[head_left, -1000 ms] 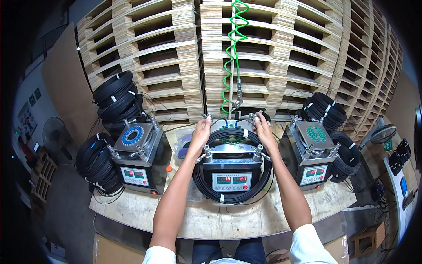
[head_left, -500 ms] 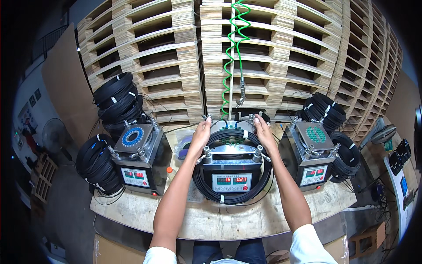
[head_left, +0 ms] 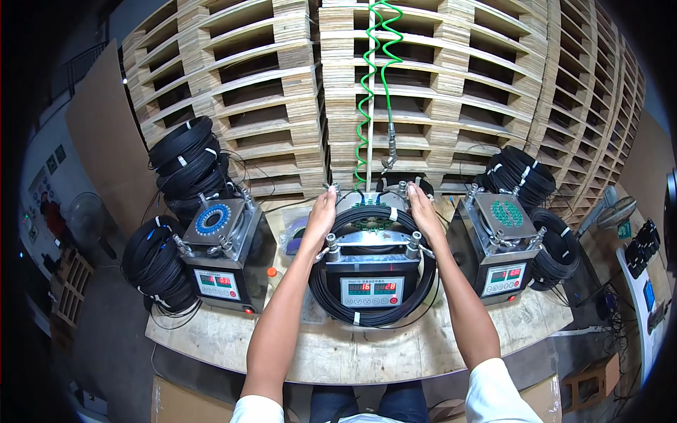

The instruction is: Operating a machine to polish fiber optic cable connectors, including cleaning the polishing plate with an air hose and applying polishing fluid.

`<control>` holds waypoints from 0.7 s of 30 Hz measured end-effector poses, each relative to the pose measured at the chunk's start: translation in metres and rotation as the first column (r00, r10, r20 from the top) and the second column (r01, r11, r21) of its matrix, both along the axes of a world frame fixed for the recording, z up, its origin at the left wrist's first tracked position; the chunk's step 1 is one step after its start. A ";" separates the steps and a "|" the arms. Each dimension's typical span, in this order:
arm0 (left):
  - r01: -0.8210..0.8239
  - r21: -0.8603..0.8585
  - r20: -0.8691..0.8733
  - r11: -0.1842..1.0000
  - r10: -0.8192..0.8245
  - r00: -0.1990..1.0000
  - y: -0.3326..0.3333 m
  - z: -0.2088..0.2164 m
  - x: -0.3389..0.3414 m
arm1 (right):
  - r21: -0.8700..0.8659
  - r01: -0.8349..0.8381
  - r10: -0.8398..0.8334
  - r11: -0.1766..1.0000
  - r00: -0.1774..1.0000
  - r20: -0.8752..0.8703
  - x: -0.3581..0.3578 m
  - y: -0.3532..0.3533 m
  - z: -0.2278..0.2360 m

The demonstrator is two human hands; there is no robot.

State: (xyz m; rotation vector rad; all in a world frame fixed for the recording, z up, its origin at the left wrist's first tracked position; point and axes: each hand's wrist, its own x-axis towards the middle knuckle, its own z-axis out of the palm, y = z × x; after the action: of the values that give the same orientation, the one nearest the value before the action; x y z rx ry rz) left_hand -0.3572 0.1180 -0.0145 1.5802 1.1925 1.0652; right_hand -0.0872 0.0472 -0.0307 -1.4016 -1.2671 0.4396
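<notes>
On the plywood bench [head_left: 352, 352], our left hand [head_left: 319, 220] and right hand [head_left: 423, 211] lie flat-fingered against the black coiled cable [head_left: 374, 314] ringing the middle grey box-shaped machine [head_left: 371, 282]; nothing clenched; we should press evenly, keeping loops together.

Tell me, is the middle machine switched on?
On: the middle machine shows lit red digits on its front display panel.

Two bare forearms come up from the lower edge of the frame, each ending in short white fabric sleeves [head_left: 493, 391] at the bottom. Both hands are ungloved, without rings or a watch. Dark blue trousers [head_left: 367, 405] show at bottom centre.
</notes>
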 end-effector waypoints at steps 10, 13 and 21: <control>-0.016 -0.034 -0.033 0.999 0.015 0.999 0.000 -0.001 -0.004 | -0.032 -0.083 0.081 0.996 0.994 -0.070 -0.015 -0.017 0.020; -0.027 -0.013 -0.035 1.000 0.027 0.999 0.001 0.000 -0.009 | -0.005 -0.054 0.054 0.999 0.997 -0.049 -0.022 -0.017 0.022; -0.007 -0.017 -0.017 1.000 0.007 1.000 0.004 -0.004 -0.005 | -0.006 0.040 -0.039 0.999 0.998 0.045 -0.009 -0.005 0.009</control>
State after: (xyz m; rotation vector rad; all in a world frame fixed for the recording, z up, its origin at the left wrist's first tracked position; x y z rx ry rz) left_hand -0.3625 0.1216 -0.0183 1.5757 1.2170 1.0449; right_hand -0.0963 0.0422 -0.0222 -1.4471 -1.2725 0.3883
